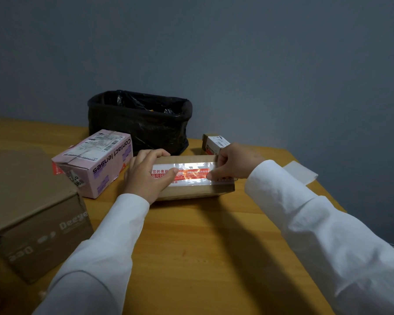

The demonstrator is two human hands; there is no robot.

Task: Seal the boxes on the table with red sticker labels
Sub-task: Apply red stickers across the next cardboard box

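Note:
A flat brown cardboard box lies on the wooden table in the middle. Along its top runs clear tape with a red sticker label on it. My left hand lies over the box's left end, thumb pressing the label's left part. My right hand is at the box's right end, fingers curled, thumb and fingertips pressing the label's right end. Both arms wear white sleeves.
A pink "Contact lenses" box sits left of the flat box. A large brown carton fills the near left. A black bag-lined bin stands behind, a small box at back right, and a white backing sheet at the right edge.

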